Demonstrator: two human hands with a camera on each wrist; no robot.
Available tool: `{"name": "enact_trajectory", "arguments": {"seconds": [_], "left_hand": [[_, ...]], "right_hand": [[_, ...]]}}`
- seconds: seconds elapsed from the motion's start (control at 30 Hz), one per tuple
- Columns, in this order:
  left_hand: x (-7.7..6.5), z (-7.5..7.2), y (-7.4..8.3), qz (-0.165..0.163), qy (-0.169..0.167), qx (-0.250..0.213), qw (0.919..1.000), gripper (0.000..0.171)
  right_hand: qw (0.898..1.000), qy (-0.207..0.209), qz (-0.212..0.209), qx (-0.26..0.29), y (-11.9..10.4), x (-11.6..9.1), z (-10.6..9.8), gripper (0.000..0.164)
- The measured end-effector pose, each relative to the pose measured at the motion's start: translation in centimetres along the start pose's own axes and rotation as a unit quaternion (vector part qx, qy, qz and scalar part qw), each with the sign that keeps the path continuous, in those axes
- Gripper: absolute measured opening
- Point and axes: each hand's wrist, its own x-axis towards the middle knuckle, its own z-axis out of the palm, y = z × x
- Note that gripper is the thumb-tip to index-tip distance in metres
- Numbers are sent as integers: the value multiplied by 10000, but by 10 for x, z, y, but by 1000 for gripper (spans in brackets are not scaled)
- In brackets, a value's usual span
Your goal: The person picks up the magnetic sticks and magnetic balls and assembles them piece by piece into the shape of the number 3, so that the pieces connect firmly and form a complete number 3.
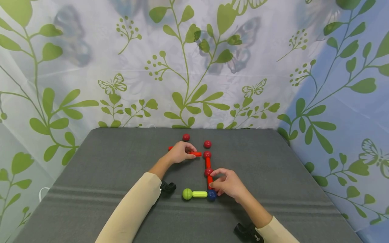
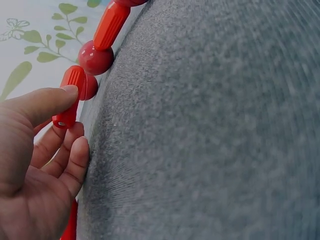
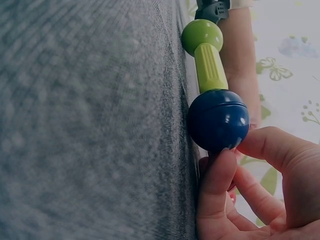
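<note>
My left hand pinches a ridged red rod between thumb and fingers, above the dark cloth. To its right lies a joined chain: a red ball, a red rod, a second red ball, another red rod and a blue ball. A lime rod runs left from the blue ball to a lime ball. My right hand pinches the lower red rod just above the blue ball; its fingers partly hide that rod.
Two loose red balls, one at the far left and one beyond the chain, lie on the grey table cloth. Another red rod shows partly behind my left hand. A leaf-patterned curtain stands behind the table.
</note>
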Motion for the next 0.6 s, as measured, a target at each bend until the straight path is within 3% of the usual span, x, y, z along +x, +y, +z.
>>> {"name": "enact_trajectory", "arguments": {"seconds": [0.37, 0.6], "left_hand": [[2, 4, 0, -219, 9, -384, 9990, 20], [4, 6, 2, -119, -58, -372, 9992, 20]], "right_hand": [[10000, -31, -25, 4, 1, 1, 0, 38], [10000, -43, -3, 11, 0, 0, 0, 38]]}}
